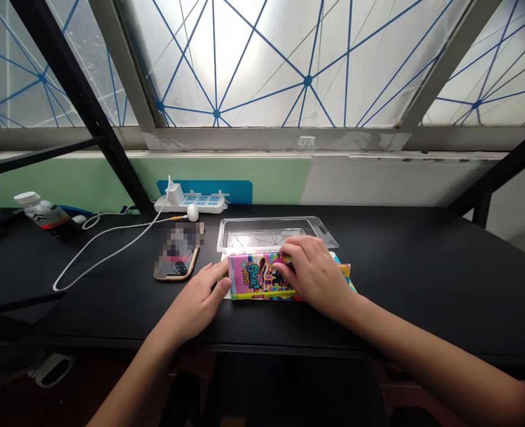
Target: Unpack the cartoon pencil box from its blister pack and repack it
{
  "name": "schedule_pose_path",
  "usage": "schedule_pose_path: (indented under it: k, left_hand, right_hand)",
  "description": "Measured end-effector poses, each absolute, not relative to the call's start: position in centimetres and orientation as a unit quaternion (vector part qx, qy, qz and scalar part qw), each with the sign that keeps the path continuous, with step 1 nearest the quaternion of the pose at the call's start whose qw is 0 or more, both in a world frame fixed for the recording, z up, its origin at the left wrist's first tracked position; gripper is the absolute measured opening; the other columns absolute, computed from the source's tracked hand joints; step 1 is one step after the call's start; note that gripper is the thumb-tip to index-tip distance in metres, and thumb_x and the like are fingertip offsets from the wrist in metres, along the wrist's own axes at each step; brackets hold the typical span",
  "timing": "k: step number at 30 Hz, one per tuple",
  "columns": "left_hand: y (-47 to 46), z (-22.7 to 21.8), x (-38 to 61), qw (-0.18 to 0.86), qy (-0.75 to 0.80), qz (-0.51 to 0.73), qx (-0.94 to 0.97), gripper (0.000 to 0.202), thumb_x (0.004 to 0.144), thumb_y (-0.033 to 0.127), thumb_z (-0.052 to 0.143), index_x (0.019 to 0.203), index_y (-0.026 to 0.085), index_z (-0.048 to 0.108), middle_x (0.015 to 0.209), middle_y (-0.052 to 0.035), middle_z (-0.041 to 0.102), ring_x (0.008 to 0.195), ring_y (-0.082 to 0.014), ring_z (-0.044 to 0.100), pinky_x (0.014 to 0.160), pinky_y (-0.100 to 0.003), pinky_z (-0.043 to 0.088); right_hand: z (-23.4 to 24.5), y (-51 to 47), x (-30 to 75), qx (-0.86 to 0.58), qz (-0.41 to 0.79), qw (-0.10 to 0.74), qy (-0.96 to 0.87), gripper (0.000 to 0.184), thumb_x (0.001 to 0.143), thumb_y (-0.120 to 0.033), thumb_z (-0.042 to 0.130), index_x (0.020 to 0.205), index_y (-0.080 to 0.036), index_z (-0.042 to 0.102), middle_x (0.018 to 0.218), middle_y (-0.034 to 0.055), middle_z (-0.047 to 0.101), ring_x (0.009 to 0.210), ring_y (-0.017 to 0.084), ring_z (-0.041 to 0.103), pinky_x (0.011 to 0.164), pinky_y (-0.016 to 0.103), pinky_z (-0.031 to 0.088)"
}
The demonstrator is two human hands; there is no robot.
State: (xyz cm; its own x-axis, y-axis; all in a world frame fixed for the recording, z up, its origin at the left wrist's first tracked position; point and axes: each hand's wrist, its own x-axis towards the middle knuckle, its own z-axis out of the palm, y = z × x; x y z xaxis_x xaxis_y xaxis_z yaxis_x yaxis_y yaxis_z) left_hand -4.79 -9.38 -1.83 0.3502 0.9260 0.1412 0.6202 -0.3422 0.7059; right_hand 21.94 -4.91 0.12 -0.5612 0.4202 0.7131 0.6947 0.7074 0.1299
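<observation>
A brightly printed pink and yellow packet (253,277) lies flat near the front of the black desk, with cartoon-style lettering on its face. My left hand (200,301) grips its left edge, thumb in front and fingers partly hidden behind it. Over the right part of the packet, my right hand (318,277) is closed, thumb on the printed face and fingers curled at the top edge. A colourful card (346,271) peeks out at the packet's right side, mostly covered. Just behind sits a clear plastic tray (280,219).
Left of the packet lies a phone (180,255). A white cable (106,232) loops from the power strip (204,203) at the back. Further left a bottle with a white cap (44,213) leans over. Black metal bars (84,101) rise beside the window.
</observation>
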Motion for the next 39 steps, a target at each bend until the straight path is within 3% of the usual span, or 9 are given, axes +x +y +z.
schedule_pose_path:
  k: [5,10,15,18,22,26,29,33,39]
  left_hand:
    - [-9.4,-2.2,-5.2,0.279,0.522,0.269,0.760,0.078,0.101,0.070,0.013,0.155,0.023,0.045,0.158,-0.0047,0.046,0.150,-0.0313,0.036,0.125,-0.050,0.024]
    - [-9.4,-2.3,-5.3,0.279,0.561,0.212,0.750,0.080,0.093,0.072,0.049,0.159,0.028,0.036,0.163,-0.0045,0.037,0.153,-0.0360,0.027,0.123,-0.055,0.027]
    - [-9.4,-2.3,-5.2,0.266,0.576,0.197,0.747,0.088,0.086,0.064,0.067,0.160,0.029,0.034,0.164,-0.0058,0.036,0.152,-0.0361,0.030,0.122,-0.053,0.031]
    - [-9.3,-2.3,-5.2,0.258,0.568,0.198,0.756,0.083,0.090,0.066,0.061,0.160,0.030,0.034,0.164,-0.0052,0.037,0.152,-0.0357,0.031,0.123,-0.054,0.029]
    - [-9.3,-2.6,-5.4,0.264,0.550,0.222,0.761,0.075,0.098,0.071,0.036,0.159,0.027,0.036,0.163,-0.0052,0.038,0.152,-0.0350,0.032,0.124,-0.054,0.025]
    - [-9.3,-3.1,-5.8,0.293,0.533,0.256,0.751,0.083,0.096,0.077,0.016,0.159,0.027,0.037,0.165,-0.0042,0.035,0.153,-0.0351,0.028,0.125,-0.055,0.020]
    - [-9.3,-3.2,-5.8,0.311,0.502,0.283,0.756,0.091,0.092,0.081,0.013,0.159,0.024,0.037,0.165,-0.0071,0.034,0.153,-0.0352,0.028,0.126,-0.052,0.020]
    - [-9.2,-2.8,-5.4,0.311,0.508,0.285,0.751,0.092,0.092,0.081,0.033,0.162,0.020,0.027,0.161,-0.0147,0.040,0.149,-0.0363,0.037,0.122,-0.052,0.030]
    - [-9.9,-2.8,-4.6,0.202,0.546,0.287,0.761,0.096,0.087,0.057,0.070,0.161,0.034,0.014,0.148,-0.0105,0.058,0.132,-0.0348,0.058,0.106,-0.052,0.051]
  right_hand:
    - [1.8,-10.0,24.0,-0.234,-0.190,0.305,-0.903,0.007,0.096,-0.021,0.065,0.100,-0.018,0.060,0.100,0.0085,0.073,0.097,0.023,0.064,0.101,0.043,0.043]
    - [0.3,-11.6,28.4,-0.284,-0.090,0.174,-0.939,0.048,0.093,-0.057,0.062,0.123,-0.021,0.062,0.136,0.0155,0.065,0.124,0.033,0.061,0.107,0.052,0.042]
    - [-2.8,-9.1,33.4,-0.417,-0.007,0.124,-0.901,0.089,0.090,-0.053,0.066,0.161,-0.026,0.019,0.166,0.0179,0.029,0.150,0.039,0.033,0.111,0.061,0.042]
    - [-3.8,-8.5,34.6,-0.461,0.061,0.136,-0.875,0.088,0.095,-0.050,0.059,0.163,-0.029,0.007,0.166,0.0142,0.030,0.150,0.035,0.033,0.115,0.059,0.040]
    - [-3.9,-8.4,34.5,-0.486,0.113,0.170,-0.850,0.062,0.100,-0.039,0.047,0.159,-0.030,0.030,0.160,0.0080,0.045,0.144,0.032,0.045,0.117,0.058,0.039]
    - [-3.4,-8.3,34.0,-0.543,0.147,0.217,-0.798,0.053,0.096,-0.051,0.050,0.143,-0.027,0.056,0.145,0.0083,0.062,0.133,0.034,0.057,0.107,0.054,0.050]
    - [-3.2,-8.2,33.9,-0.574,0.162,0.245,-0.765,0.055,0.095,-0.058,0.051,0.138,-0.026,0.061,0.136,0.0098,0.068,0.124,0.034,0.064,0.101,0.051,0.055]
    - [-3.6,-8.2,33.9,-0.571,0.158,0.264,-0.761,0.061,0.093,-0.059,0.057,0.144,-0.025,0.053,0.136,0.0118,0.068,0.120,0.032,0.067,0.097,0.048,0.057]
    - [-4.6,-8.5,34.1,-0.498,0.040,0.298,-0.813,0.054,0.092,-0.046,0.065,0.141,-0.025,0.056,0.126,0.0118,0.072,0.113,0.031,0.068,0.092,0.048,0.060]
